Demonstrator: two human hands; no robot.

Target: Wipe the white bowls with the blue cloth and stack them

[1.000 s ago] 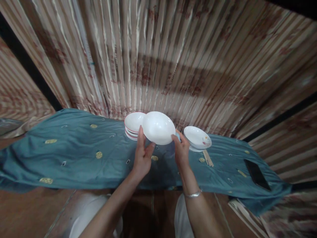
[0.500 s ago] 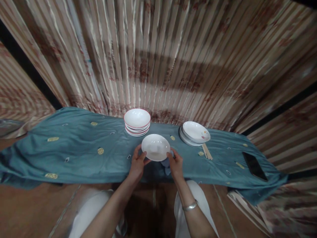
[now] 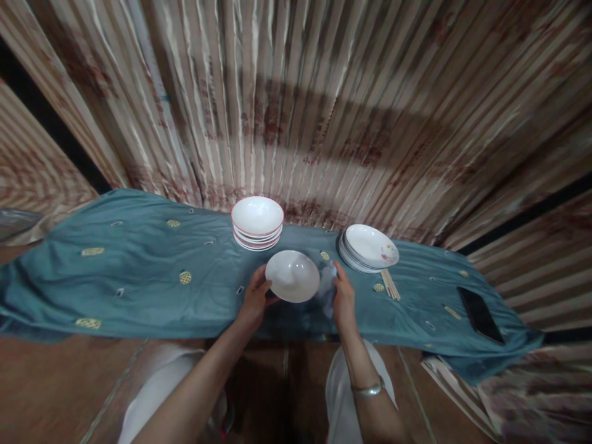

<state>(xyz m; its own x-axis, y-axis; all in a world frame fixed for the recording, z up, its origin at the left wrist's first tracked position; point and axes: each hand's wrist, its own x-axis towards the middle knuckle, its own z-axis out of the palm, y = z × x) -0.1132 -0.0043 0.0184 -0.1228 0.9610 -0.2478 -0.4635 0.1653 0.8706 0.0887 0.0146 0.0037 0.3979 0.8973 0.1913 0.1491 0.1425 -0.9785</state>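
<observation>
My left hand [image 3: 256, 297] grips the left edge of a white bowl [image 3: 292, 275], thumb on the rim and fingers beneath it. The bowl is held above the cloth, its inside facing up and towards me. Just right of the bowl, apart from its rim, my right hand [image 3: 343, 299] is closed on a pale bluish-grey cloth [image 3: 328, 288], which looks blurred. Behind the bowl to the left stands a stack of white bowls with red rims [image 3: 257, 217]. To the right is a stack of white plates [image 3: 371, 245], the top one with a floral print.
A teal tablecloth [image 3: 148, 277] with pineapple prints covers the table. Several wooden chopsticks [image 3: 390, 285] lie beside the plates. Farther right is a black phone [image 3: 481, 314]. A pleated patterned curtain [image 3: 296, 123] hangs behind the table.
My right hand has come off the bowl's right edge and moved right with the cloth. My left hand still holds the bowl in about the same place. The view has shifted slightly.
</observation>
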